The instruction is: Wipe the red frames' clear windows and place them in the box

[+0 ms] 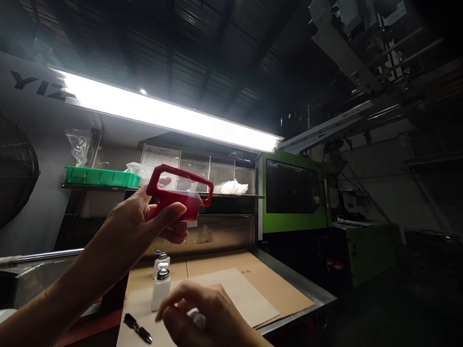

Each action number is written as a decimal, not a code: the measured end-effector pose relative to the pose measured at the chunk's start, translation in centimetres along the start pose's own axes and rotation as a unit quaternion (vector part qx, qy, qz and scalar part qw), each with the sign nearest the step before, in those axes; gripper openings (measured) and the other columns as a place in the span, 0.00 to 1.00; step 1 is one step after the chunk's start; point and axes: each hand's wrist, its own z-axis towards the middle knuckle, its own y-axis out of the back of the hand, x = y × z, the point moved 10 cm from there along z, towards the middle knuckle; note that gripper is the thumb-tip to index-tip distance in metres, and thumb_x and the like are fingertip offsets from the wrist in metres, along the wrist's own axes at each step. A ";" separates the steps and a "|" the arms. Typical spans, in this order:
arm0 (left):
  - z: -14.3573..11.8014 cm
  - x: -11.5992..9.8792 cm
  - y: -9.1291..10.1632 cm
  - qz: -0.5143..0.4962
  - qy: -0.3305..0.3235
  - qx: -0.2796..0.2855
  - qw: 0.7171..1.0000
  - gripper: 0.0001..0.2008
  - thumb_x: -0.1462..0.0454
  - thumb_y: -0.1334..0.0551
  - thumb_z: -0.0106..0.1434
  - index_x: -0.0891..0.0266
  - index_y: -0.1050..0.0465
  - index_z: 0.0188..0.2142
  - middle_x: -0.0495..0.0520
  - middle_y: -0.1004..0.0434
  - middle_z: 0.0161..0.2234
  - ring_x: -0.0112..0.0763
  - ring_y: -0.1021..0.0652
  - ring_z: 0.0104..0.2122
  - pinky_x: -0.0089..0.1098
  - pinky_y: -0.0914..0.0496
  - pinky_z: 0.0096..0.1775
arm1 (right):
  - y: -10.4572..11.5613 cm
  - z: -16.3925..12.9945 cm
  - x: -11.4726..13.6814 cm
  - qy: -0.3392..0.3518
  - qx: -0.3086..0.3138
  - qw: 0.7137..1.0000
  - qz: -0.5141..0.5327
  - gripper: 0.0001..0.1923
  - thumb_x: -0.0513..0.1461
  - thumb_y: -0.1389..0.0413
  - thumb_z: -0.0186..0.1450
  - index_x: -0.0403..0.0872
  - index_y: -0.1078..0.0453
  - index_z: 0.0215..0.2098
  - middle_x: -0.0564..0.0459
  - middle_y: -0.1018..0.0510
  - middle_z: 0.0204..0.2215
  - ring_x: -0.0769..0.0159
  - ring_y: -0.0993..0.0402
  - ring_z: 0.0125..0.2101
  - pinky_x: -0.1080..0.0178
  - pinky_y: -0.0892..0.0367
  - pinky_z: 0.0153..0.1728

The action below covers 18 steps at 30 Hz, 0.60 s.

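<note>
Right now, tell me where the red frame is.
In the head view, the red frame is held up left of centre by the left hand, in front of the shelf, above two white bottles.

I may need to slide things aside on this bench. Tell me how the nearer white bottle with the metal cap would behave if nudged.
The white bottle stands upright, tall and narrow on flat cardboard, so a push near its metal cap would probably tip it. It looks like thin plastic, likely light. A second bottle stands close behind; a toppling one might knock it.
</note>
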 end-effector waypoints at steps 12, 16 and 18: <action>-0.4 0.7 -1.4 -0.041 0.069 -0.001 0.997 0.28 0.39 0.41 0.49 0.61 0.25 0.32 0.52 0.18 0.28 0.31 0.20 0.26 0.26 0.24 0.28 | 2.8 0.7 6.7 0.290 -0.247 0.779 -0.499 0.31 0.31 0.56 0.62 0.39 0.51 0.63 0.57 0.25 0.20 0.69 0.33 0.17 0.65 0.48 0.16; -0.7 1.8 -1.0 -0.037 0.104 -0.019 0.994 0.28 0.40 0.39 0.48 0.61 0.25 0.34 0.52 0.18 0.27 0.35 0.19 0.26 0.30 0.23 0.30 | 4.1 1.2 5.1 0.241 -0.273 0.786 -0.499 0.34 0.31 0.57 0.60 0.35 0.58 0.65 0.58 0.28 0.17 0.69 0.36 0.15 0.64 0.50 0.16; -0.8 2.3 -0.7 -0.012 0.117 -0.024 0.993 0.30 0.40 0.40 0.48 0.62 0.25 0.36 0.53 0.18 0.27 0.37 0.19 0.25 0.33 0.23 0.29 | 6.0 0.8 4.4 0.195 -0.321 0.792 -0.481 0.33 0.31 0.58 0.62 0.32 0.59 0.65 0.58 0.30 0.14 0.70 0.39 0.13 0.65 0.51 0.14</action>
